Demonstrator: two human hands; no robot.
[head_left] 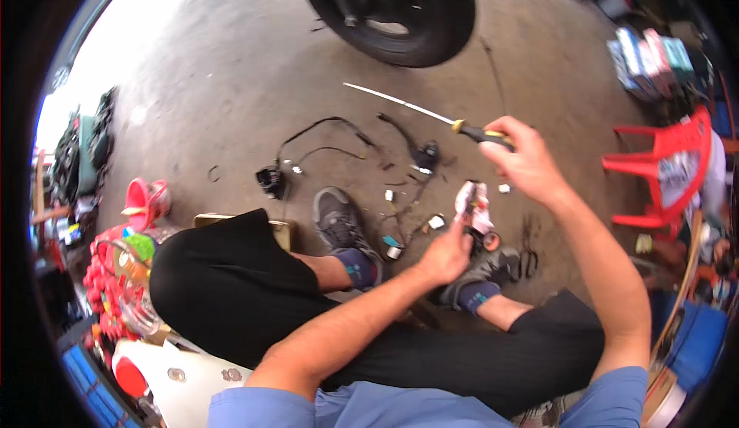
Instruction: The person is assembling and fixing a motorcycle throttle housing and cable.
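My right hand [517, 155] is closed on the black-and-yellow handle of a long screwdriver [408, 103], its thin shaft angled up to the left. Lower down, my left hand [453, 251] is closed around a dark object [473, 232], too small to identify, beside a pink-and-white piece [473, 197] that looks like a rag. A round dark-rimmed piece [490, 241] shows at its right. On the floor in front of me lie black cables with connectors [269, 182], a dark cabled component [427, 155] and small white pieces [436, 221]. Pliers or similar tools [529, 259] lie near my right foot.
A vehicle's black wheel [408, 35] stands ahead. A red plastic chair [662, 174] is at right, with stacked packages [647, 58] behind. Red containers [145, 201], a metal tray [281, 232] and assorted clutter are at left, a blue container [697, 336] at lower right.
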